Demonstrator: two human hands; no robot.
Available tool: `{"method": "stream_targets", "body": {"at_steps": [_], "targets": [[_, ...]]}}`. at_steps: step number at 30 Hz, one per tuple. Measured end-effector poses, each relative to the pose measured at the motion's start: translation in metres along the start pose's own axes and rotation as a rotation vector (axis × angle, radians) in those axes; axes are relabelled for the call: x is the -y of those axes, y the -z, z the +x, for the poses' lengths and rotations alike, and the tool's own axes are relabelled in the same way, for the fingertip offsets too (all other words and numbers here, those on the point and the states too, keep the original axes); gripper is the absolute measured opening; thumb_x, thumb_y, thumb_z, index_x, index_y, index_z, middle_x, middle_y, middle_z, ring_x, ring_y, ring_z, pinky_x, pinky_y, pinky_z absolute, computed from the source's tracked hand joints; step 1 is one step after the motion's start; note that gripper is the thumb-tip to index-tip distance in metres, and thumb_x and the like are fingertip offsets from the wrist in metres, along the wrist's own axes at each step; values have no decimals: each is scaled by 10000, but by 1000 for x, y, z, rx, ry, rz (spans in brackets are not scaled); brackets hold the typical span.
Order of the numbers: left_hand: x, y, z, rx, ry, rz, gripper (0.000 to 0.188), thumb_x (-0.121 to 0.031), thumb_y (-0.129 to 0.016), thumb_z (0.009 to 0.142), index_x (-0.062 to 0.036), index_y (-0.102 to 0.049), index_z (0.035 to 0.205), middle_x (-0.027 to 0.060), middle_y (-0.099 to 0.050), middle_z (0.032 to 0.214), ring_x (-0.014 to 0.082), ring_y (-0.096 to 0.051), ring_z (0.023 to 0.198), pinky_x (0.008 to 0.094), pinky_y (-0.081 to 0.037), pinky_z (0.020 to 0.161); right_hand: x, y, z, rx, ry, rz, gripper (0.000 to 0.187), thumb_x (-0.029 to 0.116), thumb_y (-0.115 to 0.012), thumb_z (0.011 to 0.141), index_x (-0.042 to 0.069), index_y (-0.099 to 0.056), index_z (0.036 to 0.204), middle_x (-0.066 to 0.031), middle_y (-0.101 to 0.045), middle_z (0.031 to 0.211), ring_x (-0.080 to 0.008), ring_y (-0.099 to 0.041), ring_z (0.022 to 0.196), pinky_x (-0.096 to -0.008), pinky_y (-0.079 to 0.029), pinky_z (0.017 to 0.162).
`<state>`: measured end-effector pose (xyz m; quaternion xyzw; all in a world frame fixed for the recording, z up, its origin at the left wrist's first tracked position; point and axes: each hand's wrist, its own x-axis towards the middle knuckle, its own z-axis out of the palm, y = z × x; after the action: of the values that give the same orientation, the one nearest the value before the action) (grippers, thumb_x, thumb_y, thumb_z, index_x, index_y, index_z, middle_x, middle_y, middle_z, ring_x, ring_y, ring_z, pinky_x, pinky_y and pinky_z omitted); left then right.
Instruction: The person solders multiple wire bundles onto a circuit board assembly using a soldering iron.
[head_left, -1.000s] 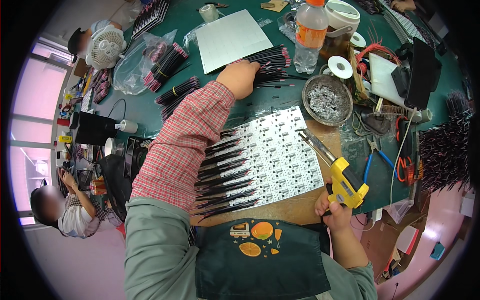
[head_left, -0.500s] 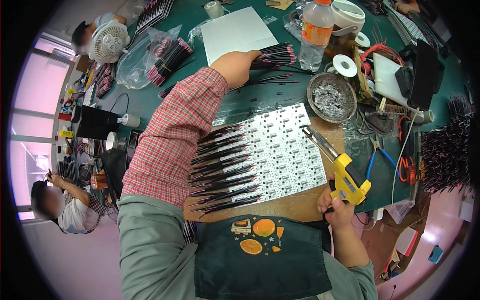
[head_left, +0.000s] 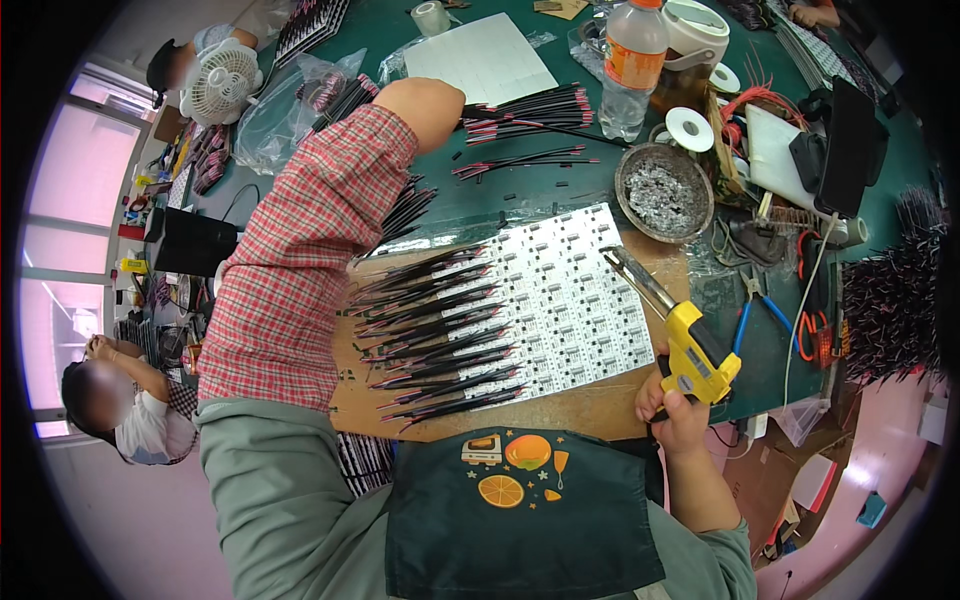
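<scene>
My right hand [head_left: 682,418] is wrapped around the grip of a yellow soldering gun [head_left: 695,355], its metal tip angled up and left over the right edge of a white circuit board panel [head_left: 565,300]. Rows of black wires with pinkish-red ends [head_left: 450,335] lie across the panel's left part. My left hand [head_left: 425,112] is beyond the panel, at the left end of a loose black wire bundle [head_left: 535,112]. Its fingers are hidden behind the back of the hand. A few separate black wires [head_left: 525,160] lie just nearer than that bundle.
A brown board [head_left: 400,425] lies under the panel. Right of it are a round bowl of silvery scraps [head_left: 662,195], blue-handled pliers [head_left: 752,305] and a plastic bottle [head_left: 632,75]. A white sheet [head_left: 480,60] lies at the back. Two people are at the left.
My left hand has drawn back leftward along the wire bundle, uncovering more of it. The left sleeve has shifted left too, exposing more wires and board. My right hand holds nearly still.
</scene>
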<state>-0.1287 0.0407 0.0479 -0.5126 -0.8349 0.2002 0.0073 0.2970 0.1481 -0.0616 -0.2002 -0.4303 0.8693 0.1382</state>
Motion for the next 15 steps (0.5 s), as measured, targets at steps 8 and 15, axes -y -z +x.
{"method": "stream_targets", "body": {"at_steps": [8, 15], "targets": [[-28, 32, -34, 64, -95, 331, 123, -134, -576, 793, -70, -673, 831, 98, -672, 800, 274, -664, 781, 393, -500, 669, 0, 0, -1, 18, -14, 37, 639, 198, -641, 800, -19, -343, 1323, -41, -454, 692, -132, -459, 574, -279, -412, 540], [-72, 27, -42, 443, -142, 538, 253, -223, -533, 879, -115, -687, 1049, 59, -680, 987, 242, -643, 918, 450, -433, 837, -1, 1, -1, 7, -14, 40, 663, 226, -666, 794, -13, -347, 1324, -38, -445, 689, -133, -456, 564, -277, -406, 527]]}}
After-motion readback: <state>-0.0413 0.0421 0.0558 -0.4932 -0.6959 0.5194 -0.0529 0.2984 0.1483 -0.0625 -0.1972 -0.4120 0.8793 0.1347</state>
